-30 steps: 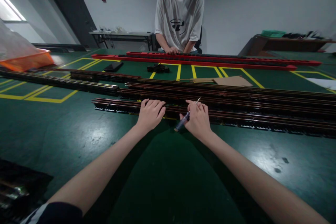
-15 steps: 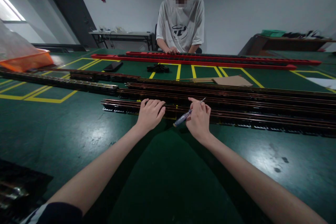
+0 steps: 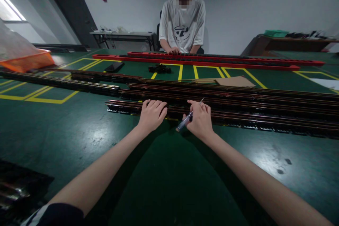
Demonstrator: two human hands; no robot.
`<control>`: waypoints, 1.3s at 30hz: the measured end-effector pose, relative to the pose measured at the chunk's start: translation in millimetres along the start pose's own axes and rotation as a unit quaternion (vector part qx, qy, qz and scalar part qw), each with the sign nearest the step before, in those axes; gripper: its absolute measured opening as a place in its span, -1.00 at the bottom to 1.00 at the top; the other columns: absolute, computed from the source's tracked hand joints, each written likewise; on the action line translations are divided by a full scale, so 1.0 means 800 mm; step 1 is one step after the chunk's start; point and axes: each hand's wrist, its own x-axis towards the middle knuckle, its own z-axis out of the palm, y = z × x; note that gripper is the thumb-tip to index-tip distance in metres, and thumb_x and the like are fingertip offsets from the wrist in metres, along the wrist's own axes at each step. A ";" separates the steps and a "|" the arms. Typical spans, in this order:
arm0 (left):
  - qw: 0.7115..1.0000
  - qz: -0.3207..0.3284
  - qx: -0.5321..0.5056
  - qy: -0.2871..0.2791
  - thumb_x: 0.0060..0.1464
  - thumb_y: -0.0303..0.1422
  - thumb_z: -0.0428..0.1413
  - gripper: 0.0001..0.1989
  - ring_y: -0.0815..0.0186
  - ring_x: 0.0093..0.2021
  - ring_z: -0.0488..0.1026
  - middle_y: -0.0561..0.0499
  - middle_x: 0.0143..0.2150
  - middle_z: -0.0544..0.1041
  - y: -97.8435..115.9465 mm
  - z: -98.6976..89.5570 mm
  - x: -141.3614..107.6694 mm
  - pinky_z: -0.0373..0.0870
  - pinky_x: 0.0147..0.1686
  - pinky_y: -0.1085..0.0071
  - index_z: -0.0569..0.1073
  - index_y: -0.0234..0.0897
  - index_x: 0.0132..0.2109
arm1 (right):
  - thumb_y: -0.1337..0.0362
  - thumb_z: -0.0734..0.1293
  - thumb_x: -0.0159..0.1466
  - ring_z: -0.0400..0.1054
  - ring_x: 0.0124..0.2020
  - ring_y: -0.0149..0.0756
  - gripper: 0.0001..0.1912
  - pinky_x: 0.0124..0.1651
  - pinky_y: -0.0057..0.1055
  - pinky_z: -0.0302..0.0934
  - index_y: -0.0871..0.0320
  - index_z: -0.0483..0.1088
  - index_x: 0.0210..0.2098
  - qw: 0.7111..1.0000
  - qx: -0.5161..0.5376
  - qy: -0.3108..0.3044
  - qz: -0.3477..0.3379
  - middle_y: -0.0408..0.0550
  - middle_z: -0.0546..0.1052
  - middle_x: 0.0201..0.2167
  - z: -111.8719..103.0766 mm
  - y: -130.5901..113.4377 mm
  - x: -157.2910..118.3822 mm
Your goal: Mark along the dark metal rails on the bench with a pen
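Observation:
My left hand (image 3: 153, 116) lies over the nearest long dark strip (image 3: 123, 107), its fingers curled across the far side and the thumb apart on the right. In my right hand (image 3: 200, 119) is a screwdriver (image 3: 184, 121) with a clear bluish handle; its thin metal shaft sticks up past the fingers. That hand rests against the same strip, its index finger stretched out to the left. The fingertips of both hands are partly hidden. More long dark strips with coppery edges (image 3: 265, 96) lie just behind, parallel to the near one.
Across the green table (image 3: 169, 183) a person in a white shirt (image 3: 182, 24) has hands at a long red rail (image 3: 238, 62). A phone (image 3: 114, 67), a small black part (image 3: 159, 69) and cardboard (image 3: 235, 81) lie between. An orange basket (image 3: 29, 60) stands left.
The near strip has slid slightly right. My right hand has shifted a little, tilting the screwdriver more upright, with its thumb showing further left. My left hand stays in place.

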 end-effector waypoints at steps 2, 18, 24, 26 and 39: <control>1.000 0.000 0.001 0.000 0.26 -0.27 -0.21 -0.63 0.19 -0.03 0.41 -0.05 -0.06 0.54 0.000 0.000 0.000 0.08 0.08 0.12 0.44 -0.20 -0.02 | 0.35 0.25 0.08 0.24 -0.20 -0.06 -0.78 -0.10 -0.16 0.02 0.15 0.20 -0.25 1.000 -0.015 -0.002 0.003 0.10 0.47 -0.19 0.002 0.000 0.000; 1.000 -0.004 -0.003 -0.011 0.27 -0.27 -0.22 -0.61 0.18 0.00 0.40 -0.07 -0.04 0.53 -0.002 0.000 0.000 0.07 0.08 0.11 0.44 -0.24 -0.01 | 0.59 0.12 -0.13 0.24 -0.22 -0.09 -0.61 -0.15 -0.21 -0.02 0.11 0.18 -0.33 0.998 -0.019 0.020 0.048 0.01 0.51 -0.23 -0.003 0.000 0.001; 1.000 -0.009 -0.001 -0.017 0.27 -0.27 -0.22 -0.61 0.18 0.01 0.40 -0.08 -0.03 0.53 -0.001 0.000 0.001 0.07 0.09 0.12 0.44 -0.27 0.00 | 0.53 0.17 -0.12 0.25 -0.23 -0.09 -0.69 -0.16 -0.21 0.01 0.10 0.15 -0.38 0.999 0.017 0.022 0.021 0.05 0.50 -0.21 -0.005 0.003 0.002; 1.000 -0.010 -0.001 -0.018 0.27 -0.27 -0.22 -0.61 0.18 0.02 0.39 -0.07 -0.03 0.53 0.000 -0.001 0.001 0.08 0.08 0.12 0.44 -0.27 0.00 | 0.50 0.19 -0.10 0.26 -0.21 -0.09 -0.71 -0.14 -0.21 0.02 0.09 0.13 -0.39 0.999 0.030 0.018 0.009 0.06 0.50 -0.18 -0.006 0.001 0.002; 1.000 -0.013 0.004 -0.016 0.26 -0.28 -0.22 -0.61 0.19 0.01 0.39 -0.06 -0.03 0.53 0.000 -0.002 0.001 0.07 0.09 0.13 0.43 -0.27 0.00 | 0.49 0.22 -0.03 0.23 -0.16 -0.08 -0.73 -0.10 -0.19 -0.01 0.12 0.16 -0.34 1.000 -0.012 0.000 0.011 0.09 0.48 -0.12 0.004 -0.003 0.001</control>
